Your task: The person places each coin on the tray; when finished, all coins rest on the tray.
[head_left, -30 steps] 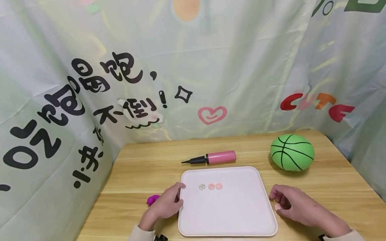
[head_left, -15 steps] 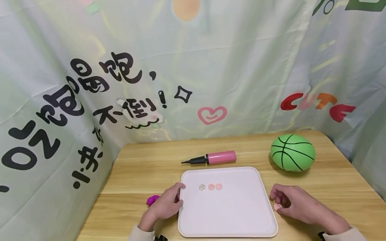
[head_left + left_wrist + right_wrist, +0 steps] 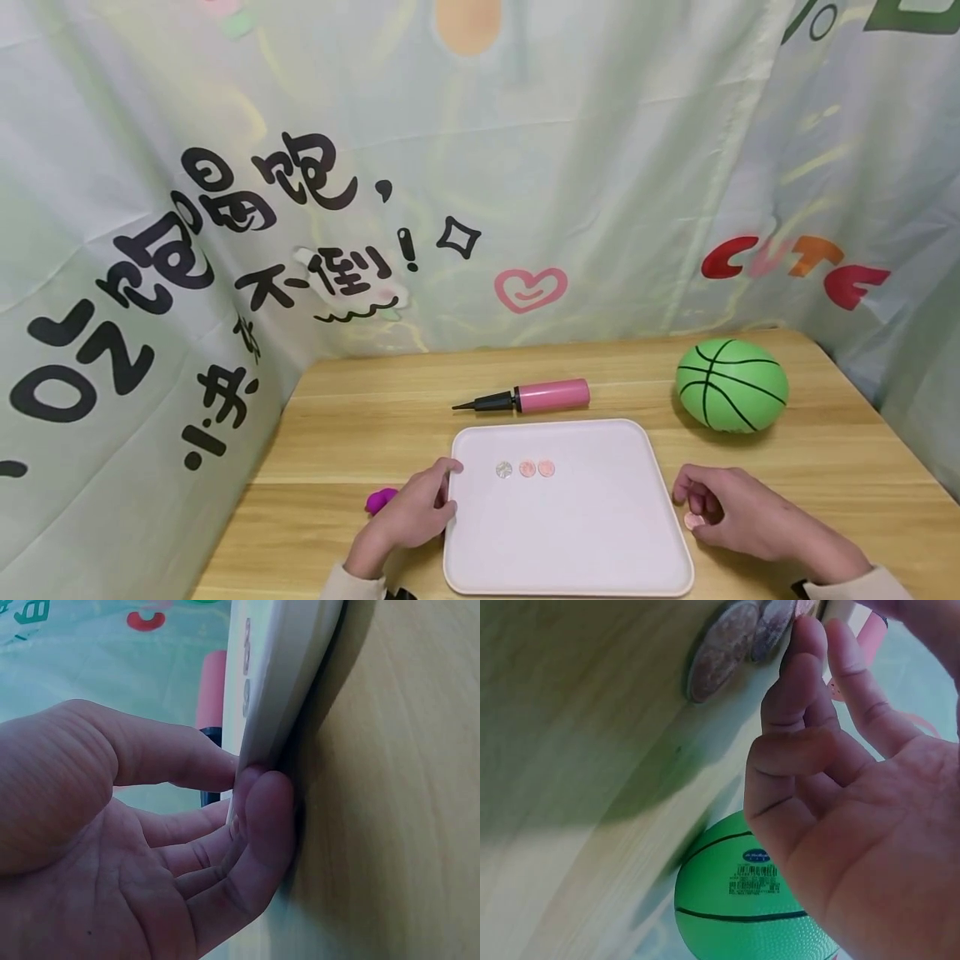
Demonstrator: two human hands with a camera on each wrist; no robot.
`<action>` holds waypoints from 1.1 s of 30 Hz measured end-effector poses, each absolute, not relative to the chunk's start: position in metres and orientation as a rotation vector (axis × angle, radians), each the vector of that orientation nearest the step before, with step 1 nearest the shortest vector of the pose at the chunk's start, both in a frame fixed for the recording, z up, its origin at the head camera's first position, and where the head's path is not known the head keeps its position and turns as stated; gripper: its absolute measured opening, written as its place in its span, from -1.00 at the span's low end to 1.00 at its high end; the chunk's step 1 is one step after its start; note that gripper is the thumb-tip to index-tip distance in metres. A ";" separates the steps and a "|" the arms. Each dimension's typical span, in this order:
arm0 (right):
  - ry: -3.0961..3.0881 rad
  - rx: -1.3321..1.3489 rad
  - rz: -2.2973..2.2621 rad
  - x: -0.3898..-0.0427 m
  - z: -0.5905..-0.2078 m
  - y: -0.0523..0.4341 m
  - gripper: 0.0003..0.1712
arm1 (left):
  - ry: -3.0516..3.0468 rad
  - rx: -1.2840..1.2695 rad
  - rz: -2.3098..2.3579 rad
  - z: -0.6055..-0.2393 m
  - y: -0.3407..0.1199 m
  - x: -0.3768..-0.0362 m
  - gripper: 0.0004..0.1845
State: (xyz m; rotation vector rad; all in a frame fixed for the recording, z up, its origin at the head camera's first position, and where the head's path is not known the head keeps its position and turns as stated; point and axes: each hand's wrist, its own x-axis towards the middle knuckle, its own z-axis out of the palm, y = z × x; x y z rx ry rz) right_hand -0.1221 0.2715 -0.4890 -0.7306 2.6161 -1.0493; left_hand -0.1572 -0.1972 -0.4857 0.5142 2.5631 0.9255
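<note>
My left hand (image 3: 420,508) grips the left edge of a pale pink tray (image 3: 570,533). In the left wrist view the thumb (image 3: 172,750) lies over the rim while the curled fingers (image 3: 266,817) reach its outer side. Three coins sit in a row on the tray: one silvery (image 3: 503,470), two copper-pink (image 3: 527,469). Just right of the tray, my right hand (image 3: 738,512) pinches a copper-pink coin (image 3: 693,521) between thumb and fingertips, low at the table. Beside those fingertips the right wrist view shows more coins (image 3: 724,652) on the wood, hidden behind the hand in the head view.
A pink hand pump (image 3: 551,396) with a black nozzle lies behind the tray. A green ball (image 3: 731,386) with black lines rests at the back right. Something small and purple (image 3: 380,500) shows behind the left wrist. A printed cloth (image 3: 600,183) hangs around the wooden table (image 3: 360,392).
The head view tilts very slightly, so everything sits a little lower in it. Both hands keep their places, the left at the tray edge and the right at the coin.
</note>
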 end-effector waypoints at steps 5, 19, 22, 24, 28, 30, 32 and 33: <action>2.644 -0.745 -1.025 -0.122 -0.489 0.269 -0.69 | 2.563 0.508 0.922 -0.486 -0.197 -0.158 -0.48; 2.665 -0.778 -1.029 -0.121 -0.492 0.268 -0.59 | 2.560 0.519 0.938 -0.488 -0.198 -0.157 -0.48; 2.666 -0.773 -1.032 -0.121 -0.491 0.269 -0.61 | 2.559 0.513 0.938 -0.488 -0.198 -0.157 -0.48; 2.650 -0.758 -1.030 -0.122 -0.490 0.270 -0.63 | 2.559 0.501 0.932 -0.489 -0.198 -0.157 -0.47; 2.631 -0.703 -1.015 -0.124 -0.489 0.271 -0.65 | 2.559 0.486 0.926 -0.489 -0.197 -0.157 -0.46; 2.643 -0.687 -1.012 -0.124 -0.490 0.271 -0.66 | 2.559 0.482 0.924 -0.489 -0.197 -0.157 -0.46; 2.678 -0.695 -1.015 -0.124 -0.491 0.270 -0.68 | 2.558 0.482 0.922 -0.489 -0.197 -0.157 -0.46; 2.691 -0.702 -1.021 -0.125 -0.492 0.270 -0.69 | 2.560 0.484 0.922 -0.489 -0.197 -0.157 -0.46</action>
